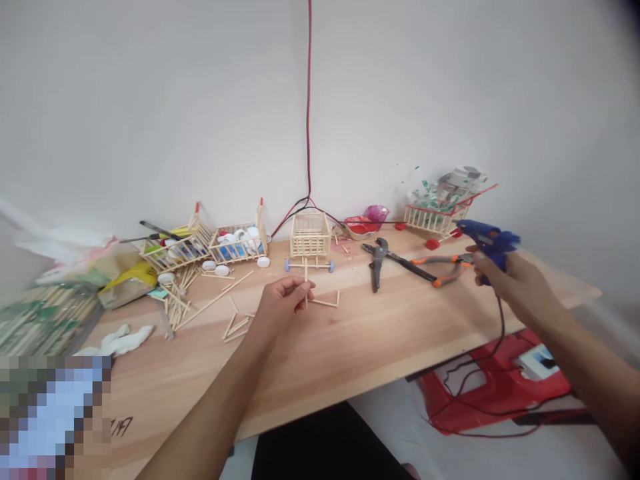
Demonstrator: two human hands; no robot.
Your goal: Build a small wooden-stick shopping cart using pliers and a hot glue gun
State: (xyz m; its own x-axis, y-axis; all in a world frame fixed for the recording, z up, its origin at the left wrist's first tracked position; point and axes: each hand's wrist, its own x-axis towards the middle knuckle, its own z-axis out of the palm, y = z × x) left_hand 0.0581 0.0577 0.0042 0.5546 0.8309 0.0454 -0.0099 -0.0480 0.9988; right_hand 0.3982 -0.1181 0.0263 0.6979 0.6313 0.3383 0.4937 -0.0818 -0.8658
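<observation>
Between the thumb and fingers of my left hand (287, 295) a thin wooden stick (307, 270) is pinched upright above the table. Behind it stands a small stick-built cart (310, 235) with blue wheels. My right hand (500, 273) is wrapped around a blue hot glue gun (490, 243), its nozzle pointing left and its cord hanging below. An L-shaped pair of joined sticks (330, 303) lies just right of my left hand. More short joined sticks (237, 327) rest to its left.
Pliers with orange handles (440, 270) and black pliers (379, 263) lie mid-right. Stick carts holding items stand at the back, one with bottle caps (239, 243), another with red wheels (433, 220). Loose sticks (180, 300) and white gloves (123, 340) are left. A red stool (440, 393) stands below.
</observation>
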